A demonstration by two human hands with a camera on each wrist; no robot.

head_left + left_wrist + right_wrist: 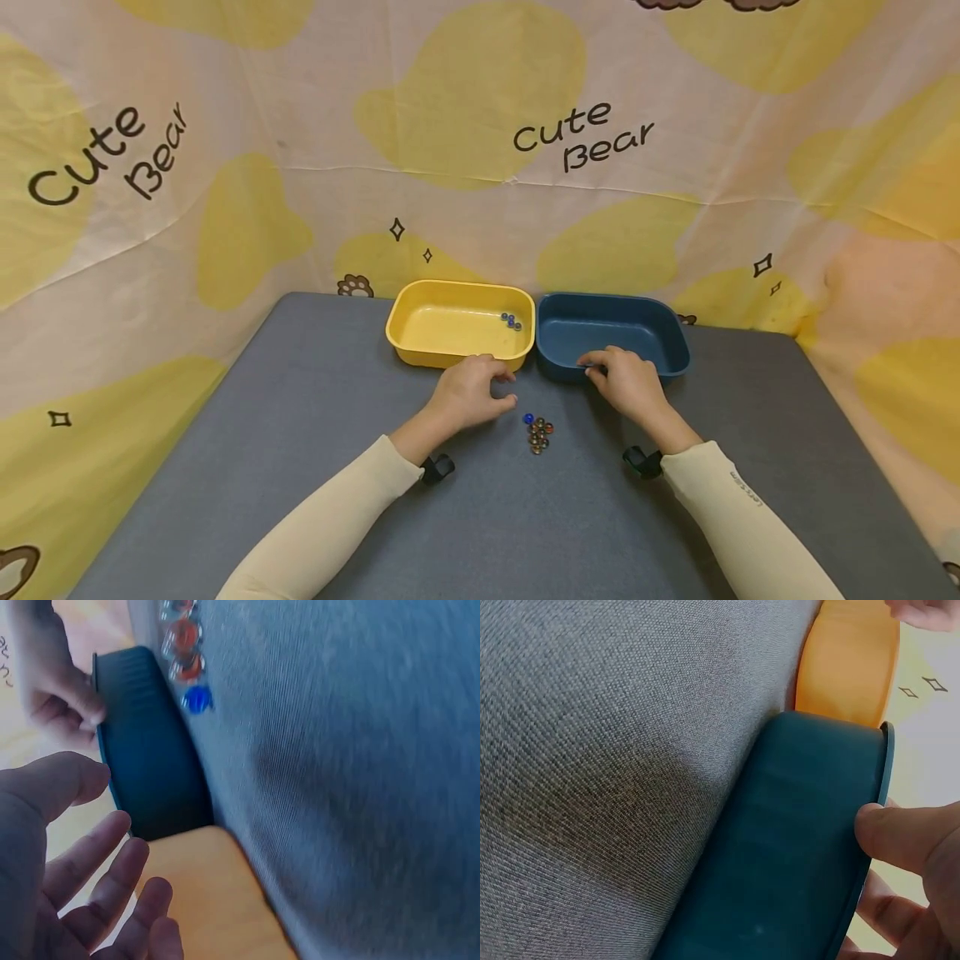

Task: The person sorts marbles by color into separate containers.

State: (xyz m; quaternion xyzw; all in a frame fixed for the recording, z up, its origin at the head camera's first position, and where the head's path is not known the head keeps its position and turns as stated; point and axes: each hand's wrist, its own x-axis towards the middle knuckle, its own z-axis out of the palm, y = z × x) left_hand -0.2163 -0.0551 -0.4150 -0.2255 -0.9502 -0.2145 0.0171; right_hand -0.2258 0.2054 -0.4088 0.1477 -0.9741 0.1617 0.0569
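My right hand (628, 385) is at the front edge of the dark blue plastic bin (551, 360). In the right wrist view the thumb (889, 834) lies against the bin's outer wall and the other fingers are behind the rim, so the hand pinches it. Close to the front right corner of the yellow bin (438, 333), my left hand (471, 396) is held with fingers spread and loosely bent, nothing between them. Several blue marbles (512, 322) lie inside the yellow bin. Between the hands, a cluster of brownish marbles (538, 435) and a blue marble (528, 418) rest on the table.
Both bins stand side by side at the back of the grey table (322, 400). Behind them hangs a printed cloth (465, 100) with yellow patches, which also covers the sides. A dark band (437, 469) sits on the left wrist, another (642, 462) on the right.
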